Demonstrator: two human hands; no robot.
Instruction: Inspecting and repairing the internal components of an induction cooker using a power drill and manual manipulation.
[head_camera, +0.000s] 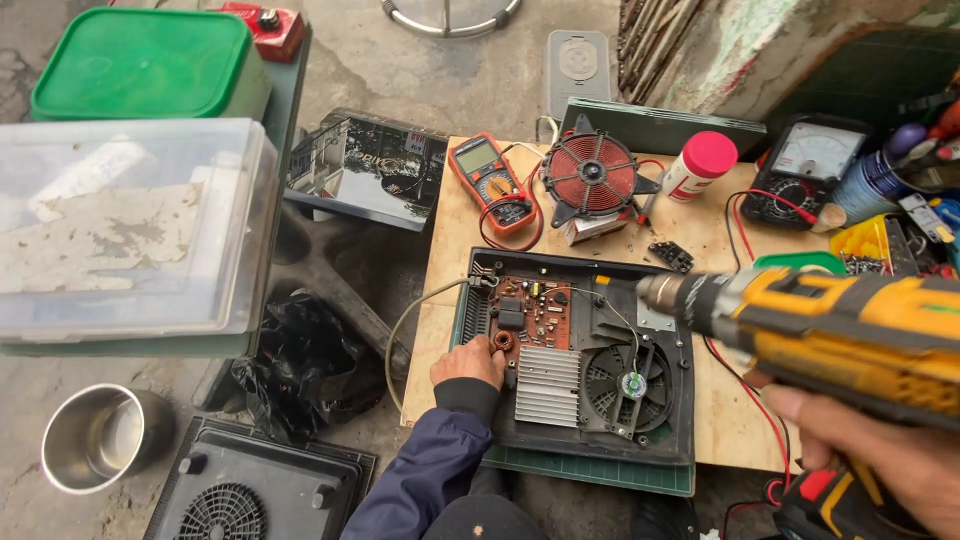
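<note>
An opened induction cooker base (672, 396) lies on a plywood board (446, 236), showing a brown circuit board (531, 312), a finned heat sink (547, 385) and a black fan (628, 384). My left hand (468, 361) rests on the base's left side, fingers by a small coil at the circuit board's lower corner. My right hand (878, 454) grips a yellow and black cordless drill (830, 326), held close to the camera with its tip pointing left above the base.
On the board's far side lie an orange multimeter (490, 181), a red copper coil (590, 175), a white can with pink cap (699, 164) and an analog meter (805, 170). A glass cooktop panel (366, 168), plastic boxes (130, 230), steel cup (95, 437) and another cooker base (255, 487) sit left.
</note>
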